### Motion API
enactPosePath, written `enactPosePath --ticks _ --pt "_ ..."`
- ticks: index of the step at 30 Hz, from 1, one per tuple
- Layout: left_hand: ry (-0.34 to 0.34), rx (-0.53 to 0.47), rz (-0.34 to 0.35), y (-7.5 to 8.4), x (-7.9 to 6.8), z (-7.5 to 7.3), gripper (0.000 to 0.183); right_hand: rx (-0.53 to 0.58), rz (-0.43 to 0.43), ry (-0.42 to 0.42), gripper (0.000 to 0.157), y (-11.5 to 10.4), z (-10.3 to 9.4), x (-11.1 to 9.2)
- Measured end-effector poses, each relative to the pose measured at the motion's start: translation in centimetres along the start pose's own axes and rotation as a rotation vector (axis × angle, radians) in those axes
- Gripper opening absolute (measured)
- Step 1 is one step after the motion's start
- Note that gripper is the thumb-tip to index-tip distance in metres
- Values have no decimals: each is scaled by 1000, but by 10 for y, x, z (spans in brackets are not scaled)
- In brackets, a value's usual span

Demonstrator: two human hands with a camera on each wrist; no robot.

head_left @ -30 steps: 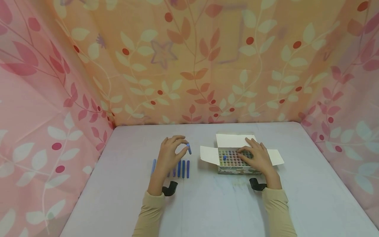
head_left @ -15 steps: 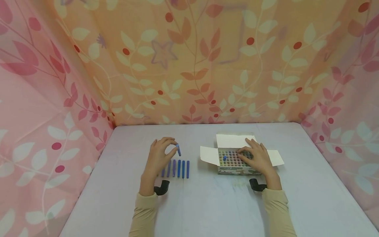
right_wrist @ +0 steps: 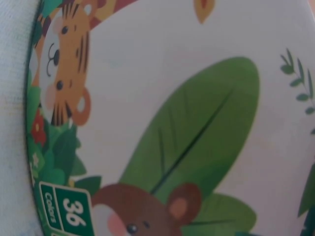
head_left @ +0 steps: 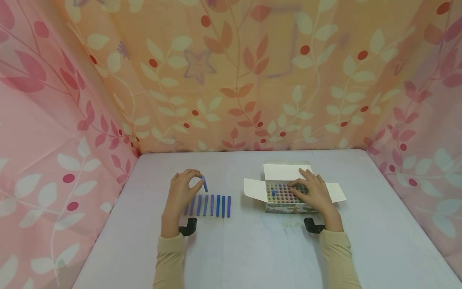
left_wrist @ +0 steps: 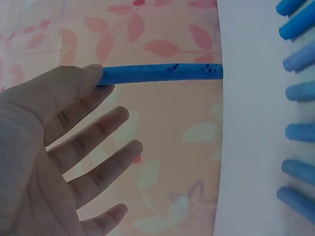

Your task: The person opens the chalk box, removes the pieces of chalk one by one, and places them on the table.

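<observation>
In the head view my left hand (head_left: 178, 192) holds a stick of blue chalk (head_left: 205, 184) above the table, pinched near its upper end between thumb and index finger. The left wrist view shows small pits in this blue chalk (left_wrist: 162, 73), while the other fingers spread loosely. Just below lies a row of blue and purple chalk sticks (head_left: 218, 206), side by side, partly behind the hand. My right hand (head_left: 313, 192) rests over the right part of an open chalk box (head_left: 285, 208), fingers loosely bent. One blue stick (head_left: 274, 193) stands higher than the others in the box.
White flaps (head_left: 255, 189) stick out at the box's sides and back. The right wrist view is filled by the printed box side (right_wrist: 147, 123), marked 36 Colors. Floral curtains (head_left: 231, 80) surround the white table (head_left: 252, 249) at the back and sides.
My left hand has moved left with the blue chalk over the row, uncovering more sticks at its right. The right hand has stayed at the box.
</observation>
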State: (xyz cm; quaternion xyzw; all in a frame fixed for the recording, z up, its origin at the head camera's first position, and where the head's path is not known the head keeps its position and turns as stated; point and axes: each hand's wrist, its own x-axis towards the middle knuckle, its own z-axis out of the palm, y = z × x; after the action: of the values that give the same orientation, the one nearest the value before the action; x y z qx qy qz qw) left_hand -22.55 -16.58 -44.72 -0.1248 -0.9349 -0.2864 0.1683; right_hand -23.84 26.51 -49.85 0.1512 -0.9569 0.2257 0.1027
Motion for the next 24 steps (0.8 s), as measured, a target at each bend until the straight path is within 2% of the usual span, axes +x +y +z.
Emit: enactPosePath --ticks 16,24 --pt "-31 14 -101 -40 -10 -14 23 3 1 -6 18 -3 -2 0" --pt "-114 37 -150 -57 -19 -24 24 1 -1 0 17 -2 -1 0"
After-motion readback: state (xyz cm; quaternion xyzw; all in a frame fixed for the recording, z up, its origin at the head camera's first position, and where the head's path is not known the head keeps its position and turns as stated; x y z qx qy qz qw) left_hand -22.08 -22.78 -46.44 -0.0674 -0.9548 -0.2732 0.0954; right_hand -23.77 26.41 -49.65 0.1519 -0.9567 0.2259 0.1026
